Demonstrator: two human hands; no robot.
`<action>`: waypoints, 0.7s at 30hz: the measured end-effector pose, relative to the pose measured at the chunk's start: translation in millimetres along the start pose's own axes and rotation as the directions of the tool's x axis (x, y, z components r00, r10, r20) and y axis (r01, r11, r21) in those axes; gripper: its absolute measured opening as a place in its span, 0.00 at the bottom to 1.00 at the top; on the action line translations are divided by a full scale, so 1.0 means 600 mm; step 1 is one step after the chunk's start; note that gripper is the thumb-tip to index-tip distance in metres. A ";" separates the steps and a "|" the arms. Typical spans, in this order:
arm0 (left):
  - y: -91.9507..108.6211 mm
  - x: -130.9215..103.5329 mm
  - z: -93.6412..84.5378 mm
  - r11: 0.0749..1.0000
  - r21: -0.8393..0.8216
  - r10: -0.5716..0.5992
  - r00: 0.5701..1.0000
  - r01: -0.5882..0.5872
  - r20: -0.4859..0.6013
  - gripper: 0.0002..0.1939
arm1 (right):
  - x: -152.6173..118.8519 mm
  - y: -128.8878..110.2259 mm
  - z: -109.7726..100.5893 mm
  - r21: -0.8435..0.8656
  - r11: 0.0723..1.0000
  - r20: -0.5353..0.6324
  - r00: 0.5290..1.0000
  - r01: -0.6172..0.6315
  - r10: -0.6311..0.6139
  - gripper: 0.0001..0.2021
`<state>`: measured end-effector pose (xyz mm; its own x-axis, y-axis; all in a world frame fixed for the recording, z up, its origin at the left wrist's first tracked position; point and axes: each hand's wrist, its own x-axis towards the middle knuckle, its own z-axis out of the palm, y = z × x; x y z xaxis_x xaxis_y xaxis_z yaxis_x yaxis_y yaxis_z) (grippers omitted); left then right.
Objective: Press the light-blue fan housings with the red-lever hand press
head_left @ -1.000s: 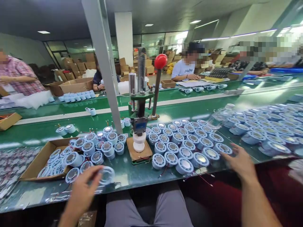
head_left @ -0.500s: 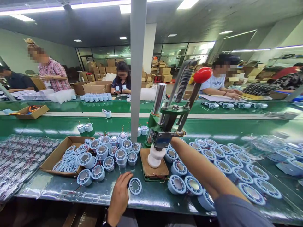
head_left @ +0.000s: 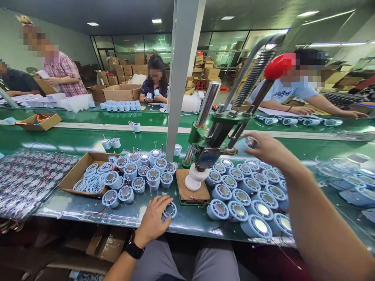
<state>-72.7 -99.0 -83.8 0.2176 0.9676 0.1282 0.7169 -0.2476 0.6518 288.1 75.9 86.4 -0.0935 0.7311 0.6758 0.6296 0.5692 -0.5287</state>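
At the bench's near edge my left hand [head_left: 154, 217] curls its thumb and fingers around the left side of a light-blue round housing [head_left: 170, 210] with a slotted rim. My right hand [head_left: 265, 147] is raised beyond the right-hand group of housings, its fingers closed on another light-blue round housing [head_left: 249, 143], partly hidden and slightly blurred. Between the hands stands a green hand press [head_left: 211, 134] with a red-knobbed lever [head_left: 278, 67]. White round blocks [head_left: 195, 178] sit under its ram on a brown board [head_left: 183, 191].
Left of the press, several blue housings [head_left: 130, 169] stand beside a cardboard box [head_left: 79, 187] of blue rings. More housings [head_left: 252, 187] fill the right side. A grey post [head_left: 181, 78] rises behind the bench. Co-workers sit or stand across the green conveyor [head_left: 140, 142].
My right hand has come out from behind the press, up and to the right, with a housing in its fingers. My left hand has closed around the near housing. The view has shifted.
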 end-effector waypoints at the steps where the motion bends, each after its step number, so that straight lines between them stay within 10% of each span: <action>1: 0.002 -0.001 -0.002 1.000 0.018 0.003 0.999 -0.004 0.044 0.32 | -0.025 -0.004 -0.031 -0.030 1.000 0.093 0.996 0.010 -0.007 0.15; 5: 0.008 -0.002 -0.004 0.997 0.078 0.004 0.996 -0.011 0.087 0.37 | -0.196 -0.078 -0.069 -0.026 0.993 0.541 0.837 0.119 -0.087 0.18; 10: 0.006 0.000 -0.011 0.976 0.215 -0.027 0.999 0.019 0.037 0.41 | -0.303 -0.184 0.069 0.130 0.991 0.785 0.610 0.013 -0.111 0.28; 15: -0.012 -0.007 -0.019 0.980 0.181 0.068 0.996 -0.077 0.057 0.30 | -0.299 -0.178 0.166 0.211 0.977 0.727 0.662 0.041 -0.184 0.21; 21: 0.008 -0.028 -0.006 0.995 -0.050 -0.098 0.947 0.087 -0.305 0.32 | -0.386 -0.169 0.225 0.271 0.938 0.288 0.948 -0.217 0.136 0.24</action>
<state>-75.3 -116.4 -79.9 -0.0665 0.9561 0.2856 0.6993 -0.1595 0.6968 141.9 -100.7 -86.0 -0.2252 0.8787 0.4208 0.4015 0.4773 -0.7817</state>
